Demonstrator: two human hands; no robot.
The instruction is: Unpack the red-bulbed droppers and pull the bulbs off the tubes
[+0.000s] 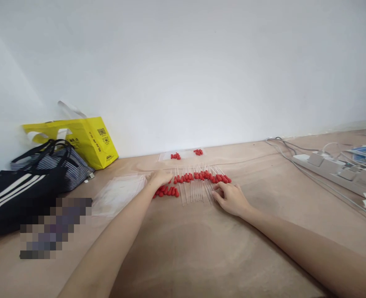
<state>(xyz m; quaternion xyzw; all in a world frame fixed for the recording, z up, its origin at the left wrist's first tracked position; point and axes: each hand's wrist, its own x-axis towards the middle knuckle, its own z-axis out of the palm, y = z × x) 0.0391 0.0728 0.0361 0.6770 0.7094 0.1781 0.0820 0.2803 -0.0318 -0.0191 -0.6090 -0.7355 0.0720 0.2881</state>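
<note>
Clear thin droppers with red rubber bulbs (201,176) lie side by side in a row on the wooden table. Some of their tubes (197,192) point toward me, others away. My left hand (160,178) reaches over the row's left end, beside a nearer cluster of red bulbs (167,191). Its fingertips are mostly hidden, so its grip is unclear. At the right end of the row, my right hand (232,199) rests with curled fingers, thumb and forefinger apart beside the tubes. I see nothing held in it.
Flat clear plastic bags (119,192) lie left of the droppers. More red bulbs (198,152) sit on plastic near the wall. A yellow bag (100,142) and a black striped bag (24,194) stand at left. At right are a power strip (331,171) and cables (309,163).
</note>
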